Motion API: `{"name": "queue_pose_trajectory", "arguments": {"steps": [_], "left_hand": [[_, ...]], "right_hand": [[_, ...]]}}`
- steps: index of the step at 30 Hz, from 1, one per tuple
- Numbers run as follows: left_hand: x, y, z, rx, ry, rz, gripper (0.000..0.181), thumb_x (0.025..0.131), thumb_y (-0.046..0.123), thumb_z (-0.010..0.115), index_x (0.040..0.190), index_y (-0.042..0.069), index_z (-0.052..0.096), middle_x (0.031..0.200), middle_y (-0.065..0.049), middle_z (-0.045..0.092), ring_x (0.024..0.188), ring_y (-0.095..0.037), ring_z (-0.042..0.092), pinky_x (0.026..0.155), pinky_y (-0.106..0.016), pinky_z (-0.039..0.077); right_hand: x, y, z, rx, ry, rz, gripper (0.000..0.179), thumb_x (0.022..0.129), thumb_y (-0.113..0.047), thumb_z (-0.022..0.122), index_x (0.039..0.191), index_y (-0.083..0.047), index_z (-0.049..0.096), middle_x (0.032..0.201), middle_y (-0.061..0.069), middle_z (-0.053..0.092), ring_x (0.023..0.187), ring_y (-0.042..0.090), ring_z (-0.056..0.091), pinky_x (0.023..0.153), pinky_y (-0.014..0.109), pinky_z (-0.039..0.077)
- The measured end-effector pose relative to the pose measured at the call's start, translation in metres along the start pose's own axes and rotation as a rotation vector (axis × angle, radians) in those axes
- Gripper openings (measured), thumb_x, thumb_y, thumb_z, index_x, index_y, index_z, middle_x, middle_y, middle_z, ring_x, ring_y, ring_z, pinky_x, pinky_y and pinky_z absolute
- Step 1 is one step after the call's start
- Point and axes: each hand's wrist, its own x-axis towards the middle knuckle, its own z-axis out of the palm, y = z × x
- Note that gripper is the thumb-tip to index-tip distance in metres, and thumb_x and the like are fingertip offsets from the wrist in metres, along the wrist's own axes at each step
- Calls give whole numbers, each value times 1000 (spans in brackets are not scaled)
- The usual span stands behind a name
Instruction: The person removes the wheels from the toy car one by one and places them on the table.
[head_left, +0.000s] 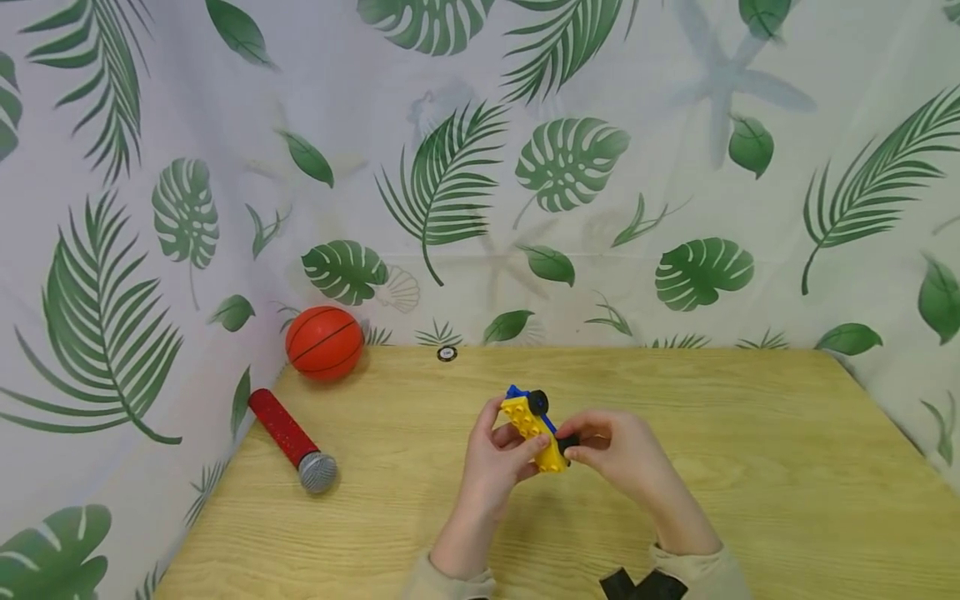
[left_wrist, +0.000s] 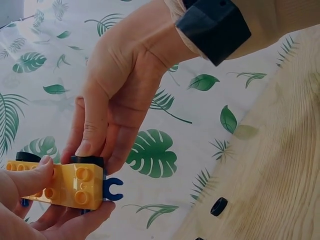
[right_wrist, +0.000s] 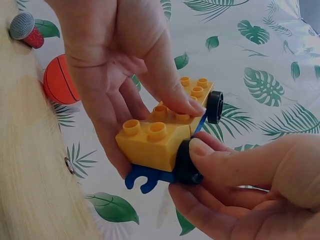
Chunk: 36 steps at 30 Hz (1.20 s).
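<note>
Left grip (head_left: 489, 467) closed round a toy vehicle (head_left: 525, 421), thumb laid over its studded top, fingers along the far side and beneath. Right grip (head_left: 628, 450) drawn narrow, thumb and fingers pinching one black wheel (right_wrist: 187, 171) of it. Vehicle is in the air above the counter (head_left: 390, 525), between the two hands.

Looks: glossy yellow block body with round raised studs, blue base (right_wrist: 165, 175) under it, black wheels. Second wheel (right_wrist: 215, 107) on the same side, further along, uncovered. Blue open-mouthed hook (left_wrist: 107, 190) juts from the end nearest the pinched wheel.

Lie: tilted, studs turned partly toward the wearer. Long axis in the head view slants from upper left to lower right; pinched wheel at the lower right end. In the left wrist view the hook points right. Which end is the front, cannot tell.

Around: orange-red basketball (head_left: 324, 343) at the counter's back left corner; red microphone (head_left: 281, 429) near the left edge, silver head toward the wearer; small black-and-white disc (head_left: 447, 353) at the back edge. Leaf-print cloth (head_left: 450, 75) hangs behind. Left thumb hides some studs; right fingers cover part of the pinched wheel.
</note>
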Motion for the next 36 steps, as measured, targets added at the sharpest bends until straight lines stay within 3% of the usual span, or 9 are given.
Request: {"name": "queue_pose_trajectory", "arguments": {"steps": [16, 28, 36], "left_hand": [[-4, -2, 8, 5, 44, 20, 55, 87, 2, 73, 135, 17, 51, 114, -16, 71, 100, -24, 71, 77, -42, 61], [-9, -1, 17, 9, 88, 81, 55, 86, 0, 73, 135, 13, 50, 112, -16, 71, 100, -24, 71, 77, -41, 61], [-11, -3, 19, 14, 111, 83, 56, 86, -1, 73, 136, 11, 49, 111, -17, 71, 100, -24, 70, 78, -43, 61]], "right_hand": [[-2, 4, -5, 32, 22, 103, 15, 84, -4, 77, 99, -8, 77, 94, 5, 74, 85, 17, 69, 76, 34, 60], [-1, 6, -8, 62, 10, 101, 17, 84, -4, 77, 101, -5, 76, 97, 8, 74, 87, 19, 69, 76, 33, 60], [-1, 10, -8, 101, 6, 112, 18, 84, -4, 76, 102, -4, 76, 97, 9, 74, 87, 19, 69, 76, 33, 60]]}}
